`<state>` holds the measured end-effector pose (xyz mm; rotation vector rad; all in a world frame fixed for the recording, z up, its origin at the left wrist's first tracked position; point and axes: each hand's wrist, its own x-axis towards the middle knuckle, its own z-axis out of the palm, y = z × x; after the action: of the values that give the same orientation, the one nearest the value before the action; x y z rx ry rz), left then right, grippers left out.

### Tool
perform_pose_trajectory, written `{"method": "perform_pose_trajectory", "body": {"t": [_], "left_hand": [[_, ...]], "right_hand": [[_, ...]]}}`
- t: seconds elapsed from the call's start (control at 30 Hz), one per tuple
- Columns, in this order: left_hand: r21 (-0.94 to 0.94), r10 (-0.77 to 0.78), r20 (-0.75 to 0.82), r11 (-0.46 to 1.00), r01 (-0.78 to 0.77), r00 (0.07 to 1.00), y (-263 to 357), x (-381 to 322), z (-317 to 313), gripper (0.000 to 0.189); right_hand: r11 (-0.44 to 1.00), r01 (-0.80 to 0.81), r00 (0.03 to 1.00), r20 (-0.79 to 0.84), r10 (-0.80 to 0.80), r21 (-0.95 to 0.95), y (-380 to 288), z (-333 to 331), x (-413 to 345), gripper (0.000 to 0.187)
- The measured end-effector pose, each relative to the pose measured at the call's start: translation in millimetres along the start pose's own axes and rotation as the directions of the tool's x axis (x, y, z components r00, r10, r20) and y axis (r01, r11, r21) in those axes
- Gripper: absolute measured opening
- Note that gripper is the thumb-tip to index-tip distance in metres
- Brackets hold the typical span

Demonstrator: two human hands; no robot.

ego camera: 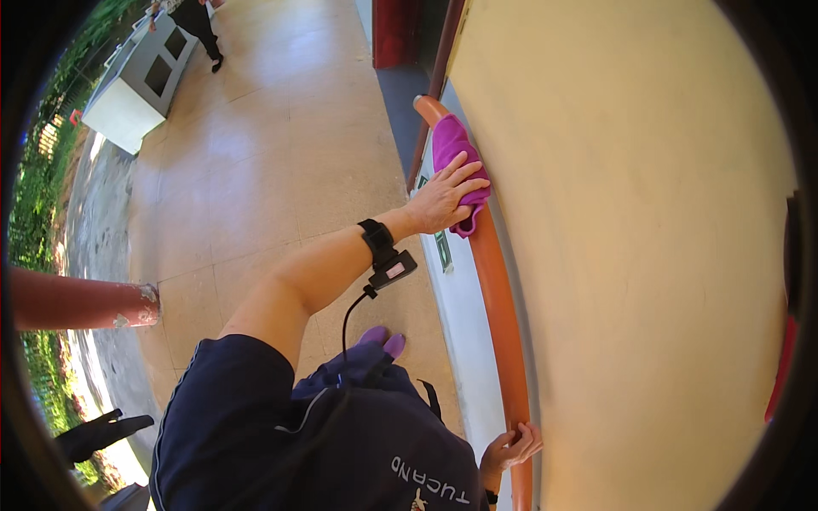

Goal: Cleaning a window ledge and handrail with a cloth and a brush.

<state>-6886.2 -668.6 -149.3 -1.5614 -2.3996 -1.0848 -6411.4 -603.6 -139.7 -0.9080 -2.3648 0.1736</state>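
Note:
My left hand lies over a purple cloth, fingers spread, and presses it onto an orange handrail. The cloth drapes around the rail close to its curved far end, with a folded edge hanging below my palm. Nearer my body, my right hand bends its fingers over the same rail; part of its grip is hidden. A black strap with a small box and cable sits on my left wrist.
A cream wall runs beside the rail, with a doorway past its far end. Tiled floor stretches to my left, where a red column stands. Farther off, a person is near a white block-like structure.

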Motion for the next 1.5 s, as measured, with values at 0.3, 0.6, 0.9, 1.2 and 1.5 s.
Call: {"method": "perform_pose_trajectory", "body": {"t": [0.3, 0.6, 0.9, 1.2, 1.5], "left_hand": [[0.044, -0.248, -0.356, 0.959, 0.281, 0.901, -84, 70, 26, 0.042], [-0.592, -0.878, -0.04, 0.406, 0.696, 0.478, -140, 109, 29, 0.065], [-0.807, -0.562, 0.561, -0.534, 0.252, 0.608, -262, 56, -51, 0.029], [-0.837, -0.665, 0.392, -0.545, -0.055, 0.635, -304, 17, -160, 0.043], [-0.924, -0.79, 0.306, -0.38, -0.034, 0.531, -359, -10, -169, 0.043]], "right_hand": [[0.982, -0.079, 0.997, 0.008, 0.079, 0.174, -6, 11, 24, 0.021], [0.973, 0.006, 0.999, -0.042, 0.004, 0.233, -61, 68, 72, 0.024], [0.959, 0.139, 0.99, -0.055, -0.129, 0.247, -177, 145, 165, 0.022], [0.8, 0.286, 0.931, 0.044, -0.362, 0.527, -261, 262, 248, 0.026], [0.512, 0.445, 0.748, 0.01, -0.664, 0.734, -350, 369, 378, 0.025]]}}
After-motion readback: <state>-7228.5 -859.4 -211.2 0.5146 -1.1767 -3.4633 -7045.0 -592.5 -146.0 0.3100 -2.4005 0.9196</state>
